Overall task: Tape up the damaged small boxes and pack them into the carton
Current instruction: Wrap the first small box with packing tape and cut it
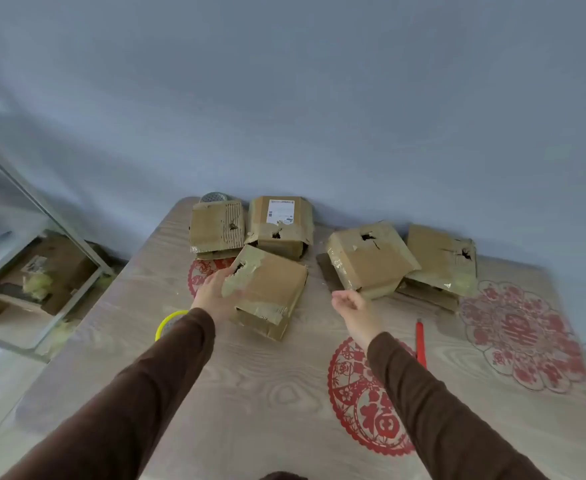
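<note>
The torn brown cardboard small box (267, 292) is tilted up off the wood-grain desk (250, 393), long side running away toward the wall. The left hand (215, 294) has the grip on its near-left edge, fingers against the ripped corner. The right hand (352, 304) hangs just right of it, loosely curled, holding nothing. Yellow tape ring (170, 323) sits right under the left wrist; I'd guess that's next.

five damaged small boxes (267, 289); three red paper-cuts (364, 403); one red pen (420, 342)
</note>
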Motion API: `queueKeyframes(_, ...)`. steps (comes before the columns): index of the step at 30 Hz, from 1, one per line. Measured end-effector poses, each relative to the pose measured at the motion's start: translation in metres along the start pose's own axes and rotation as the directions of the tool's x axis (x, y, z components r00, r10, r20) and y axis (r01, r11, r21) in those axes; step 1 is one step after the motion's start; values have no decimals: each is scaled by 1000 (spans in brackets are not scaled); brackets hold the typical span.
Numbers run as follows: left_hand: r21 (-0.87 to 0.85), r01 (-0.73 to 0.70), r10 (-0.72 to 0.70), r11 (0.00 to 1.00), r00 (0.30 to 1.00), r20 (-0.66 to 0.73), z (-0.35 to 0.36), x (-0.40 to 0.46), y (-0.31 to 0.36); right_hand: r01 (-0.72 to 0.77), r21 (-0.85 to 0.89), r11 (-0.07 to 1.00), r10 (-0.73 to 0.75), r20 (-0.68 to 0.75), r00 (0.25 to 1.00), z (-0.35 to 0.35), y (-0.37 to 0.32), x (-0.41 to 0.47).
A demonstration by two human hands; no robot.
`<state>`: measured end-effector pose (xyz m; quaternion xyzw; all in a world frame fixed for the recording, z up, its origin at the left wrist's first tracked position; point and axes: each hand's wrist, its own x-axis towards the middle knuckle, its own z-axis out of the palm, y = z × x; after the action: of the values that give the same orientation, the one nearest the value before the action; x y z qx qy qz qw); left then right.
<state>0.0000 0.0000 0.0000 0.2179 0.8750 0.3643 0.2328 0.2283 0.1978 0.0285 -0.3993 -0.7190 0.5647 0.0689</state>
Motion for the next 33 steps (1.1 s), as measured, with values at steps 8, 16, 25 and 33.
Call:
queueKeyframes(8,-22,159,-157,987,984,82,0,28,-3,-260,87,962,228,270,935,69,13,30)
queueKeyframes(16,-35,137,-130,990,979,155,18,16,-5,-358,292,887,258,331,908,85,5,8)
queueKeyframes(25,134,-171,123,976,944,306,55,-28,-13,-532,461,711,354,420,836,77,35,-111)
queueKeyframes(33,302,-43,55,952,998,-32,80,-54,-10,-20,-129,991,23,21,1000,49,37,-87)
